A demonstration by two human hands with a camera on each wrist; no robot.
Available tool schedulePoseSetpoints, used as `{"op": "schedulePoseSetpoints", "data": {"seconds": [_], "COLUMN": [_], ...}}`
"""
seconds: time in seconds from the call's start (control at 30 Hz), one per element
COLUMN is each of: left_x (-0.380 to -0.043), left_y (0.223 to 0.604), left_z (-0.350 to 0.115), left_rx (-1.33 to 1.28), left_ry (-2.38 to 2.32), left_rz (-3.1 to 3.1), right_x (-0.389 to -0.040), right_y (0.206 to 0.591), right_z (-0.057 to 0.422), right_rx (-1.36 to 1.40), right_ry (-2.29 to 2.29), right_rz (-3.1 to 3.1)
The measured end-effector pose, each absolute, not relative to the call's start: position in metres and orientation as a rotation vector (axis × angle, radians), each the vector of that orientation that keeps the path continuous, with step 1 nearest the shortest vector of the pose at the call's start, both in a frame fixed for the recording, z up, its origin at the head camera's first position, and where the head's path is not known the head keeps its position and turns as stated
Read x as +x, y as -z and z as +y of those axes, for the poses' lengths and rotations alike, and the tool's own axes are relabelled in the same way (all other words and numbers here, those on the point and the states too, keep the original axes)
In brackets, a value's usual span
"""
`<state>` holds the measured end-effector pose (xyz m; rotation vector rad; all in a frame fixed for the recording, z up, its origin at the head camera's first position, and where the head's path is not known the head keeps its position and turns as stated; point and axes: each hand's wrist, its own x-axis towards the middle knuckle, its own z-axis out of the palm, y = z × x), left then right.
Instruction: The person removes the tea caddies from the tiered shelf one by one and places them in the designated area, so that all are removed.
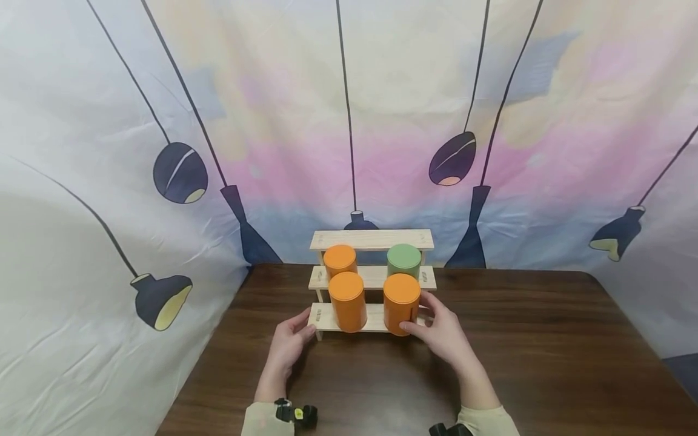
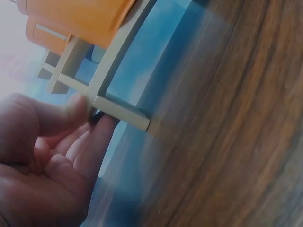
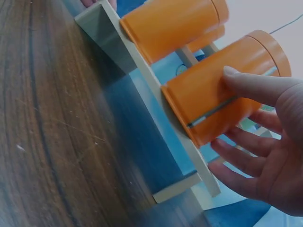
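A three-tier wooden rack stands on the table with lidded canisters on its two lower tiers. My left hand grips the left end of the lowest tier, thumb above and fingers beneath in the left wrist view. At the right end of that tier, my right hand holds an orange canister between thumb and fingers; a pale stripe runs down its side. Beside it is another orange canister. Behind them, the middle tier bears a third orange canister and a green one.
The dark wood-grain table extends to both sides of the rack. A fabric backdrop printed with hanging lamps rises right behind the table's far edge. Wrist cameras are strapped over my pale sleeves.
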<state>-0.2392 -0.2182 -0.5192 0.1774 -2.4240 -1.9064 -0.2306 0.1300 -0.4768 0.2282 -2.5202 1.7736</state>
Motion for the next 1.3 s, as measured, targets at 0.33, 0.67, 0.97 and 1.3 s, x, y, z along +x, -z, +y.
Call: {"op": "schedulePoseSetpoints", "data": {"seconds": [0.33,0.67,0.97,1.3], "left_x": [-0.2418,-0.2450,-0.2419,-0.2454], "left_y": [0.5202,0.5206,0.5244,0.5258], "left_z": [-0.2210,-0.2200,-0.2207,-0.2230], "left_rx": [0.209,0.174,0.223,0.211], "left_ry": [1.830,1.779,1.755,1.736], "left_rz": [-2.483,-2.468,-2.481,-2.498], "right_x": [-0.2300,-0.2301,-0.2299,-0.2319], "right_y": [0.4739,0.4720,0.4766,0.4762], "right_z": [0.1253,0.1286,0.1262,0.1252], "right_rx": [0.203,0.203,0.199,0.181], "right_ry": [-1.736,-1.750,-1.745,-1.704], "right_rz": [-2.517,-2.530,-2.534,-2.539]}}
